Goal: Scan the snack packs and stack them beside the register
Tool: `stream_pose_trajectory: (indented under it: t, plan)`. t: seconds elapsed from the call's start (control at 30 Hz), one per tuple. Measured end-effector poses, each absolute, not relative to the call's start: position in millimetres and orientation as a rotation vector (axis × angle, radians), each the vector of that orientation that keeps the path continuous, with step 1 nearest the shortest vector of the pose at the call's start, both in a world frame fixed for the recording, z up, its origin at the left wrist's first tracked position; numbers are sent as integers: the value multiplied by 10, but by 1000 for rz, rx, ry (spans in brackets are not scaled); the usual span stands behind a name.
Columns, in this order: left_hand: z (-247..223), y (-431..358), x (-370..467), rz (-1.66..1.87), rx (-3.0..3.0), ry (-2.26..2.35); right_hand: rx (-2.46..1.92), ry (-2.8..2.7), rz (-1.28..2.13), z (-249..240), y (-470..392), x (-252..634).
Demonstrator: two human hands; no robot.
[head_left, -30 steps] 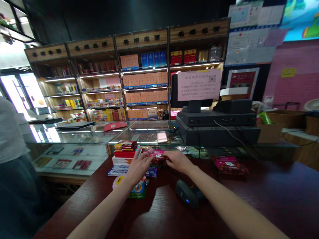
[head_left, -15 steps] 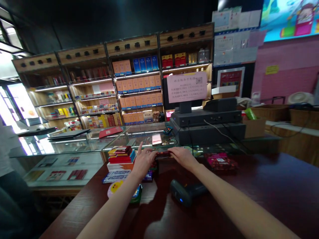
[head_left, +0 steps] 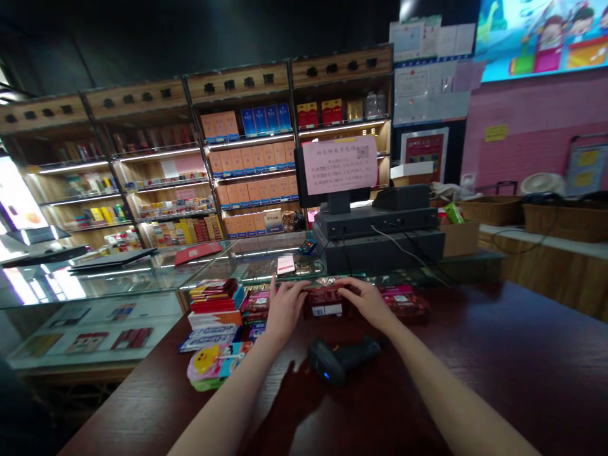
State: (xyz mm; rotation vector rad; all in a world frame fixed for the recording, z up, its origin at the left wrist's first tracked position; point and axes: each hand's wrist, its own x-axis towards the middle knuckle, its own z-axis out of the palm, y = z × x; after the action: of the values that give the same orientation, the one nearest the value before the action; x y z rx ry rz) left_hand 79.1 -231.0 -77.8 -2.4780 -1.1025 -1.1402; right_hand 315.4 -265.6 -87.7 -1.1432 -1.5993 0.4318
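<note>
Between my two hands a dark red snack packet (head_left: 327,296) stands near the far edge of the counter, its white barcode label facing me. My left hand (head_left: 285,310) pinches its left top corner, index finger raised. My right hand (head_left: 365,299) grips the right top corner. Just right of it lies a pink and dark red packet (head_left: 403,301), partly behind my right wrist; a similar packet (head_left: 256,303) lies left of my left hand. A black barcode scanner (head_left: 339,360) with a blue light rests on the counter between my forearms.
At left on the dark wooden counter (head_left: 475,380) are a stack of red and yellow packs (head_left: 216,297), blue-white packets (head_left: 209,337) and a duck-print packet (head_left: 211,364). Behind stand a glass display case (head_left: 251,259) and a monitor with a pink notice (head_left: 339,166).
The red packet has tipped up so that its barcode label shows; before, only a thin edge was visible. The pink packet left of my hand has come into sight. The view has turned slightly right.
</note>
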Motion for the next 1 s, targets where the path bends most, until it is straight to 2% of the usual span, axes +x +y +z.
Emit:
stream_pose_trajectory:
  t: [0.23,0.57,1.0]
  plan:
    - [-998,-2335,893,-1117,-2590,-1156,-1169,-1342,493,-1017,-2707,3127]
    - [-1101,-2239,652,-807,-2596,-983,-1139,-1331,599,-1042,-2486,3040]
    - [-1139,-2257,548,-783,-2502,-982,-1047,-1308,812,-998,-2359,2897]
